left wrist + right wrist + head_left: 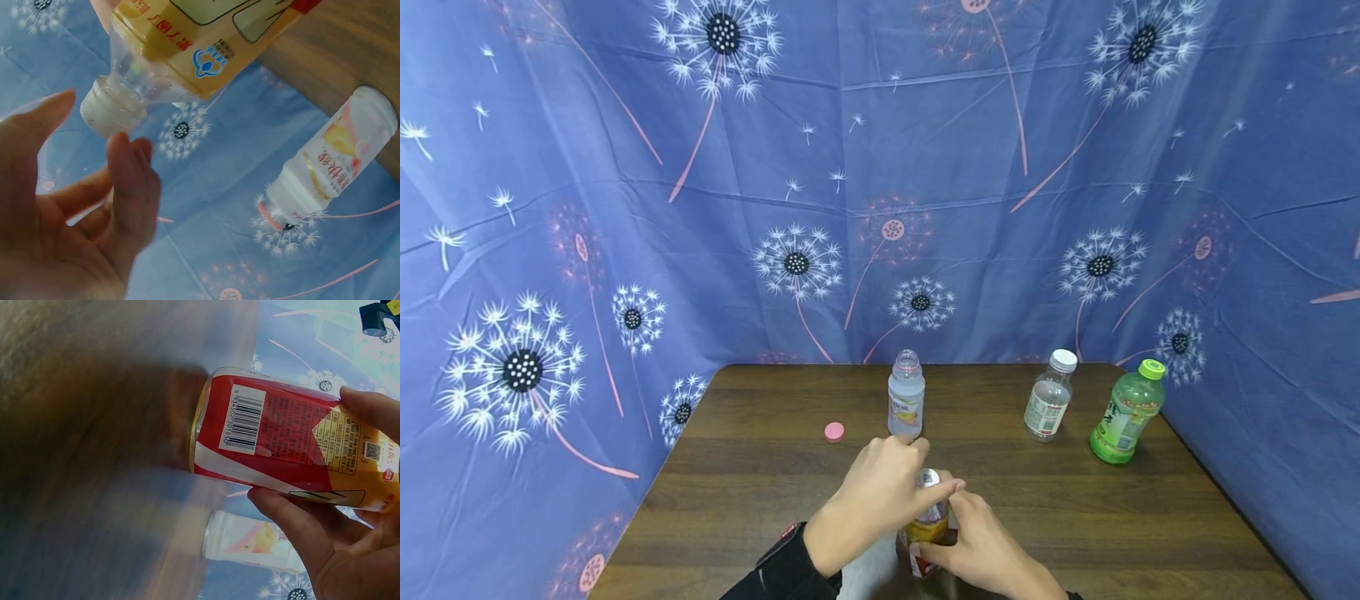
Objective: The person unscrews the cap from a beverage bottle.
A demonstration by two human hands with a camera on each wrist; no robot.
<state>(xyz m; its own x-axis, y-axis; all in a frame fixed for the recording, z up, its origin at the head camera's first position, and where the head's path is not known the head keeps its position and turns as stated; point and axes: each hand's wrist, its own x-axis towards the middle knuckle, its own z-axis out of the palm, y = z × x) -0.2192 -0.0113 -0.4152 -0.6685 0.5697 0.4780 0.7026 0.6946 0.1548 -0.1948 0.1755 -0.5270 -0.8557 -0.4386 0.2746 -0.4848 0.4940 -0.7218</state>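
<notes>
My right hand point(988, 546) grips a clear plastic drink bottle point(281, 437) with a red and yellow label, thumb on one side and fingers on the other. The bottle stands upright near the front of the table. At its top is a white cap point(112, 109). Around that cap, my left hand point(876, 487) has its thumb and fingers spread; in the left wrist view one fingertip is right at the cap's edge and the thumb is a little apart from it. Just beyond the hands is an uncapped bottle point(906, 404) with a pale label and a pink neck ring.
A pink cap point(833, 432) lies on the wooden table point(737, 483), left of the uncapped bottle. To the right stand a clear bottle point(1048, 396) with a white cap and a green bottle point(1127, 412). A blue dandelion-print cloth point(985, 208) hangs behind and along both sides.
</notes>
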